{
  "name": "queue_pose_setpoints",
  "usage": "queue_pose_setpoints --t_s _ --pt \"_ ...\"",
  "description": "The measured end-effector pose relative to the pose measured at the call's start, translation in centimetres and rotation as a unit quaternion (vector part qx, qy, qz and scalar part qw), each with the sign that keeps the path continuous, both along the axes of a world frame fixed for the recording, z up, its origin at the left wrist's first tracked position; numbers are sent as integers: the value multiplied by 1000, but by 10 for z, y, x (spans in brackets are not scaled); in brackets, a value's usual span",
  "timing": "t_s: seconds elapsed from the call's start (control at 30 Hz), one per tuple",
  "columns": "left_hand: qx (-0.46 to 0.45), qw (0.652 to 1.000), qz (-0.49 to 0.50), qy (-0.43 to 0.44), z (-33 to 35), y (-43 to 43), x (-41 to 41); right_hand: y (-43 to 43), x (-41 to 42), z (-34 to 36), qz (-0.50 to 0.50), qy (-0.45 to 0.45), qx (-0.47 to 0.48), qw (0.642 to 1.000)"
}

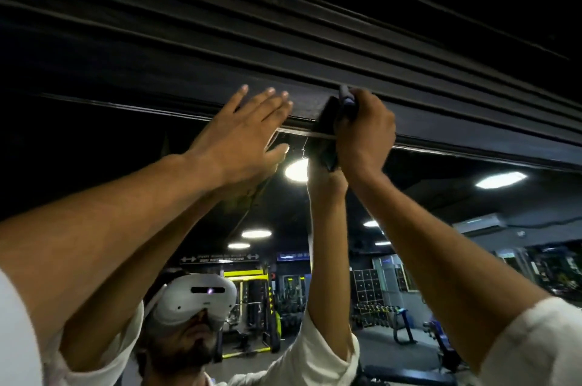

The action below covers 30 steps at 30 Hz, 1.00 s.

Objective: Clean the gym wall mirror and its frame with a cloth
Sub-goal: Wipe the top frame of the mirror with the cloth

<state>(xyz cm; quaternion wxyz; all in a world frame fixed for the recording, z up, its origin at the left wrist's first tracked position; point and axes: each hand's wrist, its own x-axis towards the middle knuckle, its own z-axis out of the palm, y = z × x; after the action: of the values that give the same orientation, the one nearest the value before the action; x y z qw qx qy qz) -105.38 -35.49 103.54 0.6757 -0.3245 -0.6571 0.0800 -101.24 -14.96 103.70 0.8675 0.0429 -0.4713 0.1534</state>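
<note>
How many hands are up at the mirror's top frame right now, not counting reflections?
2. The left hand lies flat, fingers straight, on the dark top frame; the right hand, just beside it, grips the dark cloth against that frame. None looks hidden.

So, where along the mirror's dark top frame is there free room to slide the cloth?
Free: the dark grooved top frame right of the right hand, and left of the flat left hand. Crowded: the short stretch between the hands, where the dark cloth sits.
</note>
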Motion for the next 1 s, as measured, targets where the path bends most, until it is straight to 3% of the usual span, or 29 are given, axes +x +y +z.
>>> queue_pose_setpoints --t_s 0.3,0.4,0.53,0.67,0.73,0.9,1.0 --pt "16 1000 20 -2 -3 -5 3 -58 -13 -2 -16 -24 134 991" --pt "19 1000 13 3 -4 -6 0 -38 -3 0 -40 -28 95 994" --pt "17 1000 -9 14 -3 -7 -8 -29 4 4 13 -39 24 999" --pt "-7 999 -53 -12 -4 -14 -1 -75 -6 -18 -37 -72 114 990" --pt "-22 998 -50 -14 -4 -36 -2 -85 -8 -28 -64 -70 115 989" --pt "-27 1000 4 4 -3 -133 -18 -124 -15 -40 -16 -22 -30 999" --pt "-25 1000 5 14 -2 -169 -21 -182 -29 -31 -5 -10 12 1000"
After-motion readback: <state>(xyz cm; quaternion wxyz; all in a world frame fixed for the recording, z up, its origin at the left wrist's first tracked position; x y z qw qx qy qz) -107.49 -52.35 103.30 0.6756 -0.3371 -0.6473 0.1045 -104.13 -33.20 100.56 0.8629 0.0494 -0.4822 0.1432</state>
